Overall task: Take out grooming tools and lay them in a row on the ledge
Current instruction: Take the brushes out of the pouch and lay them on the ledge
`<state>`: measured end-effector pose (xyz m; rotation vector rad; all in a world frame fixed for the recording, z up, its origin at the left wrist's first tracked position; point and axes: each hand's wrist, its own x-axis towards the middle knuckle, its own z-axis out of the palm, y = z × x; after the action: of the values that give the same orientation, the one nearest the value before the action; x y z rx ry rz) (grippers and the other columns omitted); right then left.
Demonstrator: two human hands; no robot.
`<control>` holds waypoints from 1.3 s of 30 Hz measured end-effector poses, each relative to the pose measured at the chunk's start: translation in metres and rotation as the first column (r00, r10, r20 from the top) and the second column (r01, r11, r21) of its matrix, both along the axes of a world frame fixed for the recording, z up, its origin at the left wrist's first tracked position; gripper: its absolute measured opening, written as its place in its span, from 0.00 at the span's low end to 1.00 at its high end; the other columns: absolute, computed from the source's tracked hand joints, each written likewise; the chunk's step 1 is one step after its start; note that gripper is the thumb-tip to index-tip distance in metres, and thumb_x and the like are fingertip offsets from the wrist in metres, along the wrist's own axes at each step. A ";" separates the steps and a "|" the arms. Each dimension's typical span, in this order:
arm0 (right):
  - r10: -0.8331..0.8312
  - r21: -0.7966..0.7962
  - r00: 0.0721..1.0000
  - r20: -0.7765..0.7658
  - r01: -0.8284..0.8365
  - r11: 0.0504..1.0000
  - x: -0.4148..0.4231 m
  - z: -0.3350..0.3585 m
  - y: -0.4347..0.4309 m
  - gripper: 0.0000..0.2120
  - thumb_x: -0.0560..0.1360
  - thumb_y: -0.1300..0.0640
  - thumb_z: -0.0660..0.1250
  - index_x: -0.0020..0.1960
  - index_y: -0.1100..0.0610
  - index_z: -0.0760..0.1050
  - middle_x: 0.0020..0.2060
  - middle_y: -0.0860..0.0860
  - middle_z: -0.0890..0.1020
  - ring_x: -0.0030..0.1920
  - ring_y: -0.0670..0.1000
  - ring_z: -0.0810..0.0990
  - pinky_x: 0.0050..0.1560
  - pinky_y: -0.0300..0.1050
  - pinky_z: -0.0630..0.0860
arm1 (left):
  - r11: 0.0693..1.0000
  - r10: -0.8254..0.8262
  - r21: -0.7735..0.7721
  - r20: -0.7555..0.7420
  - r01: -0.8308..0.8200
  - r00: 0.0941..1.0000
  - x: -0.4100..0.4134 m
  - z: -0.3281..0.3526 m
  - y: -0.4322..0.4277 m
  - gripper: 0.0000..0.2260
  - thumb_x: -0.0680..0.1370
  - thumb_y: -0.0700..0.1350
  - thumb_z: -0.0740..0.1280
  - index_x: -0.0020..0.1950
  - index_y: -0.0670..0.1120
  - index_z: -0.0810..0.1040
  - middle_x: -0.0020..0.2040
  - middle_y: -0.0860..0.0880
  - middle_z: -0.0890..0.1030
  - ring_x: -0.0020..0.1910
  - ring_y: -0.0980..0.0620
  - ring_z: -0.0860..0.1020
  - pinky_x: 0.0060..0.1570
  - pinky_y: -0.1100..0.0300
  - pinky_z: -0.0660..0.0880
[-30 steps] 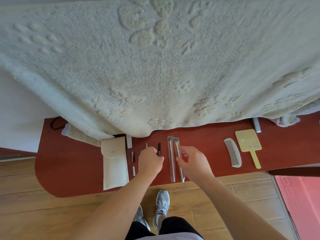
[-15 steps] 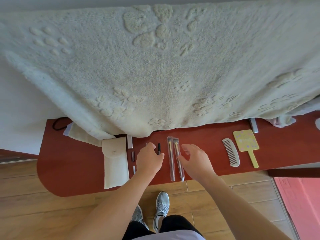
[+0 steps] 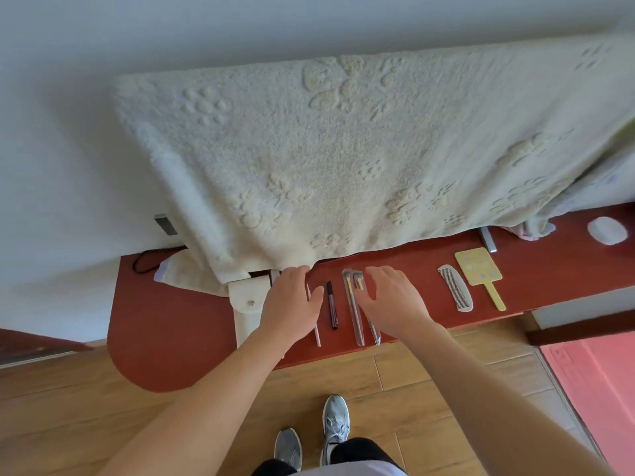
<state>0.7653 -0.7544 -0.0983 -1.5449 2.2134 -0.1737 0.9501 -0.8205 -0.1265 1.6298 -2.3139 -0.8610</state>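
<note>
A: Start at the left. What lies where?

B: The cream fabric pouch with a snap flap (image 3: 249, 309) lies on the red-brown ledge (image 3: 165, 341), its top tucked under the hem of the cream embossed towel (image 3: 343, 149). Just beside it the left hand (image 3: 292, 304) is spread, fingers loose, gripping nothing. Whether the palm touches the wood I cannot tell.

A: What's the danger there?

B: A thin pale stick (image 3: 317, 334) pokes out from under that hand, its near end close to the front edge. I'd judge a careless drag of the wrist could roll it onto the floor.

A: And next along?

B: The slim black pencil-like tool (image 3: 332, 305) lies free, then two brushes in clear plastic sleeves (image 3: 354, 314), side by side. The right hand (image 3: 395, 300), also spread and empty, hovers over the right-hand one. Slick sleeves probably slide easily. A nudge could skew the row or push them over the edge, which their near ends almost reach.

A: Farther right?

B: The white plastic comb (image 3: 455, 292) and the yellow paddle-shaped hand mirror (image 3: 479, 273) lie well apart from both hands, so they look safe. The towel hem is the other worry: the left hand reaches just beside it, and catching it might drag cloth across the tools.
</note>
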 end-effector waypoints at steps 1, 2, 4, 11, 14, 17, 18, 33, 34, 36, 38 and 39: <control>0.003 -0.001 1.000 -0.027 -0.003 1.000 0.005 0.005 0.002 0.27 0.79 0.42 0.57 0.75 0.54 0.63 0.71 0.50 0.70 0.71 0.53 0.66 0.68 0.50 0.66 | 1.000 -0.025 -0.012 0.004 0.025 1.000 0.006 0.005 0.001 0.23 0.83 0.54 0.59 0.75 0.47 0.65 0.72 0.49 0.70 0.71 0.49 0.68 0.68 0.55 0.66; 0.005 -0.003 0.999 -0.049 -0.006 1.000 0.010 0.009 0.003 0.28 0.80 0.42 0.56 0.75 0.54 0.63 0.71 0.50 0.69 0.71 0.53 0.65 0.69 0.51 0.65 | 0.999 -0.049 -0.020 0.012 0.049 0.999 0.012 0.010 0.002 0.23 0.83 0.54 0.58 0.76 0.46 0.64 0.73 0.48 0.69 0.71 0.49 0.67 0.69 0.54 0.65; 0.008 -0.009 0.997 -0.076 -0.008 1.000 0.020 0.018 0.008 0.27 0.80 0.42 0.54 0.75 0.54 0.62 0.73 0.50 0.68 0.73 0.53 0.63 0.71 0.52 0.63 | 0.996 -0.089 -0.016 0.044 0.090 0.995 0.026 0.018 0.004 0.23 0.83 0.54 0.57 0.76 0.45 0.63 0.74 0.47 0.68 0.73 0.48 0.66 0.71 0.53 0.64; -0.026 -0.075 0.989 -0.147 0.015 0.997 0.052 0.041 0.030 0.22 0.81 0.45 0.51 0.68 0.56 0.69 0.66 0.52 0.73 0.68 0.53 0.68 0.68 0.49 0.64 | 0.966 -0.205 -0.123 0.158 0.225 0.966 0.065 0.042 0.005 0.20 0.83 0.53 0.55 0.69 0.43 0.71 0.65 0.47 0.75 0.66 0.47 0.72 0.66 0.50 0.69; -0.034 -0.100 0.985 -0.168 0.017 0.995 0.062 0.048 0.042 0.21 0.82 0.45 0.51 0.65 0.57 0.71 0.64 0.52 0.75 0.66 0.53 0.70 0.67 0.48 0.64 | 0.949 -0.232 -0.170 0.196 0.265 0.953 0.077 0.049 0.005 0.19 0.83 0.53 0.54 0.68 0.45 0.72 0.63 0.50 0.75 0.63 0.48 0.72 0.64 0.48 0.70; -0.054 -0.129 0.983 -0.174 0.031 0.991 0.070 0.054 0.054 0.21 0.82 0.46 0.51 0.64 0.57 0.72 0.62 0.53 0.76 0.65 0.53 0.71 0.67 0.48 0.64 | 0.933 -0.247 -0.202 0.246 0.299 0.937 0.086 0.055 0.009 0.20 0.81 0.54 0.50 0.65 0.47 0.72 0.59 0.52 0.75 0.59 0.50 0.71 0.60 0.48 0.71; -0.061 -0.136 0.982 -0.179 0.036 0.990 0.072 0.055 0.058 0.20 0.82 0.46 0.51 0.63 0.57 0.72 0.62 0.52 0.76 0.64 0.53 0.71 0.67 0.49 0.64 | 0.928 -0.249 -0.212 0.260 0.306 0.933 0.088 0.055 0.010 0.21 0.80 0.55 0.48 0.64 0.47 0.72 0.58 0.53 0.74 0.58 0.50 0.71 0.59 0.48 0.71; -0.167 -0.130 0.970 -0.175 0.145 0.981 0.051 0.076 0.110 0.22 0.82 0.47 0.49 0.69 0.57 0.68 0.69 0.52 0.72 0.71 0.54 0.65 0.72 0.51 0.60 | 0.885 -0.372 -0.162 0.318 0.437 0.872 0.060 0.079 0.043 0.22 0.84 0.50 0.50 0.77 0.44 0.60 0.76 0.46 0.64 0.75 0.47 0.60 0.74 0.48 0.59; -0.179 -0.135 0.969 -0.172 0.156 0.978 0.046 0.077 0.115 0.23 0.82 0.47 0.49 0.70 0.57 0.68 0.69 0.52 0.71 0.72 0.53 0.64 0.72 0.51 0.60 | 0.878 -0.380 -0.172 0.320 0.448 0.868 0.054 0.080 0.046 0.22 0.84 0.50 0.50 0.77 0.44 0.61 0.75 0.46 0.64 0.75 0.47 0.60 0.73 0.48 0.60; -0.203 -0.151 0.963 -0.175 0.177 0.973 0.034 0.076 0.125 0.22 0.82 0.46 0.49 0.68 0.57 0.70 0.67 0.52 0.73 0.70 0.53 0.66 0.70 0.51 0.62 | 0.868 -0.387 -0.186 0.325 0.460 0.863 0.041 0.082 0.053 0.22 0.84 0.51 0.49 0.77 0.44 0.60 0.76 0.46 0.64 0.75 0.47 0.60 0.74 0.48 0.59; -0.232 -0.170 0.958 -0.168 0.204 0.964 0.020 0.077 0.137 0.21 0.82 0.46 0.50 0.64 0.57 0.72 0.64 0.51 0.75 0.67 0.53 0.69 0.67 0.51 0.65 | 0.863 -0.392 -0.194 0.327 0.467 0.860 0.027 0.085 0.062 0.23 0.84 0.51 0.49 0.78 0.44 0.59 0.78 0.46 0.61 0.77 0.48 0.57 0.75 0.48 0.57; -0.242 -0.179 0.956 -0.163 0.212 0.961 0.013 0.077 0.143 0.21 0.82 0.46 0.50 0.63 0.56 0.72 0.63 0.51 0.75 0.66 0.53 0.69 0.67 0.50 0.65 | 0.858 -0.394 -0.203 0.328 0.471 0.859 0.019 0.088 0.068 0.23 0.85 0.50 0.50 0.78 0.44 0.59 0.78 0.46 0.61 0.77 0.48 0.57 0.76 0.48 0.56</control>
<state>0.7785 -0.6111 -0.0214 -1.4311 2.5798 -0.2951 0.9696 -0.7526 -0.0384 1.1831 -2.9101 -0.3561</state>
